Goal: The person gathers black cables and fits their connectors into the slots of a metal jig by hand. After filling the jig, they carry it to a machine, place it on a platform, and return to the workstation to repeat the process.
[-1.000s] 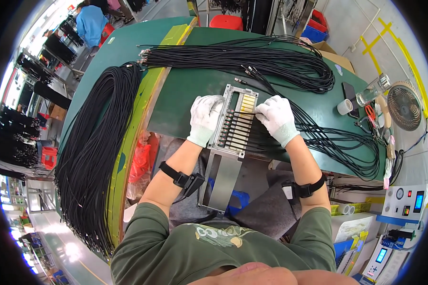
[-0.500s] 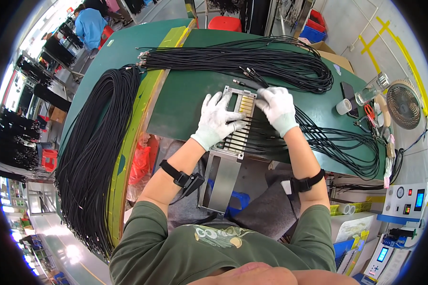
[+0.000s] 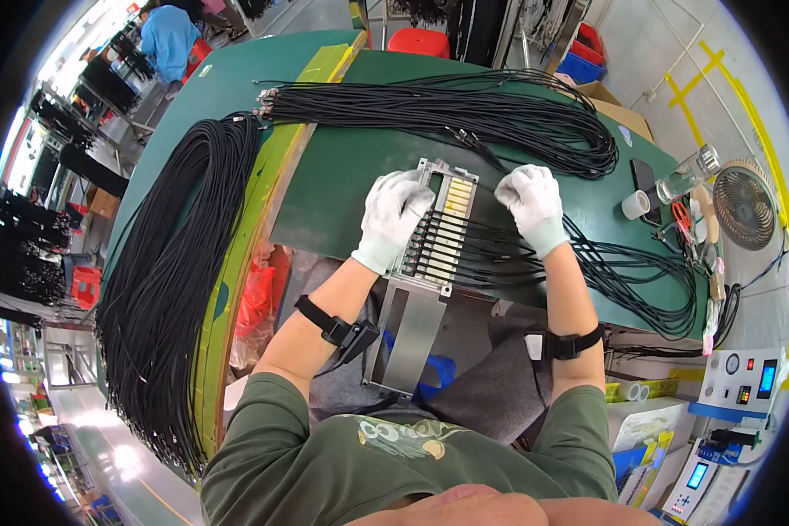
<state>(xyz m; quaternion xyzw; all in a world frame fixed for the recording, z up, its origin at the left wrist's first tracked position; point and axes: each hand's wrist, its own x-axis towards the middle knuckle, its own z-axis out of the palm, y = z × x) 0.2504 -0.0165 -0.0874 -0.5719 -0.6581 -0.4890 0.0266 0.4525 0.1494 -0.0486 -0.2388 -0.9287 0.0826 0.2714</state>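
A metal fixture (image 3: pixel 428 273) with a row of slots lies at the table's near edge. Several black cables sit side by side in its nearer slots, their ends at its left side. The farther slots hold no cable and show pale yellow. Beside the fixture's upper left edge, my left hand (image 3: pixel 393 215), in a white glove, is closed with its fingertips together; what it pinches, if anything, is hidden. To the right, my gloved right hand (image 3: pixel 535 209) is also closed, above the loose black cables (image 3: pixel 622 263). Whether a cable is in its fingers I cannot make out.
Thick bundles of black cable (image 3: pixel 430 112) lie across the back and hang over the left (image 3: pixel 171 272). A yellow-green strip (image 3: pixel 259 193) crosses the green table (image 3: pixel 351 175). A glass bottle (image 3: pixel 688 175), white cup (image 3: pixel 636 202), phone, orange-handled tool and fan (image 3: pixel 745 202) stand right.
My left hand has drawn back from over the slots to the fixture's left edge, its spread fingers now curled. My right hand has shifted right, away from the fixture, uncovering the cables in the slots.
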